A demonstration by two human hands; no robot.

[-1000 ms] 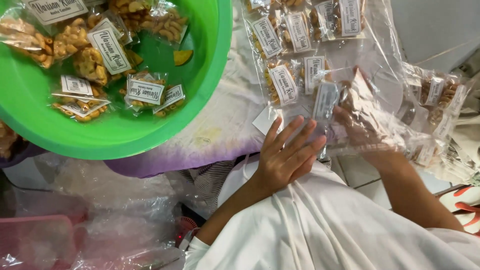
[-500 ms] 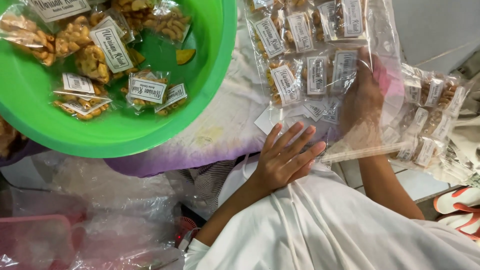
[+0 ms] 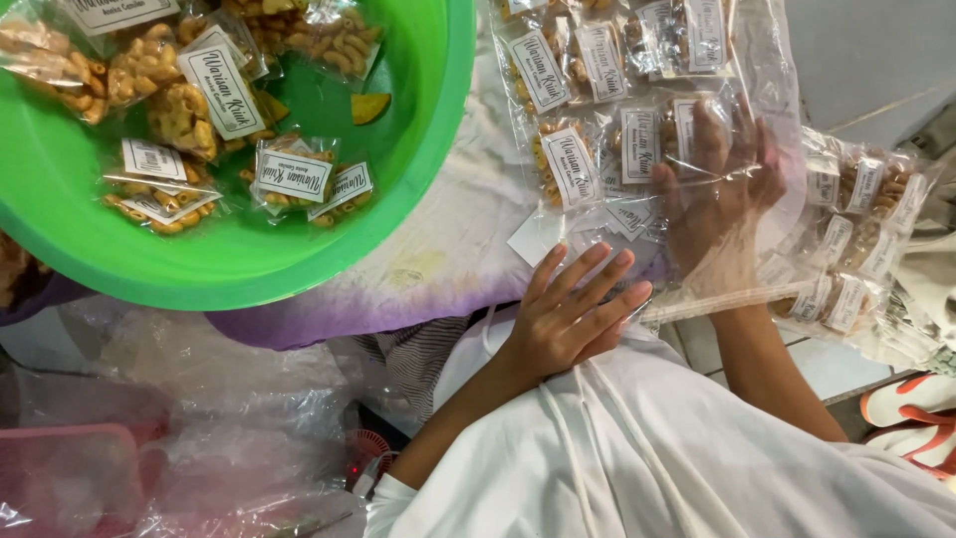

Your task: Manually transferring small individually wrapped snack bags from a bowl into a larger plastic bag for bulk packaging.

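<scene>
reaching inside a large clear plastic bag (image 3: pixel 767 60), the right hand (image 3: pixel 717 189) spreads over small labelled snack packets (image 3: pixel 597 120) already loaded; the left hand (image 3: pixel 573 314) rests open-fingered at the bag's mouth, while more packets wait in a round green plastic basin (image 3: pixel 398 229).

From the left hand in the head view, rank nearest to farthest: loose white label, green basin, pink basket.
1. Loose white label, just above the left hand.
2. Green basin, up and leftward.
3. Pink basket, far lower left corner.
</scene>
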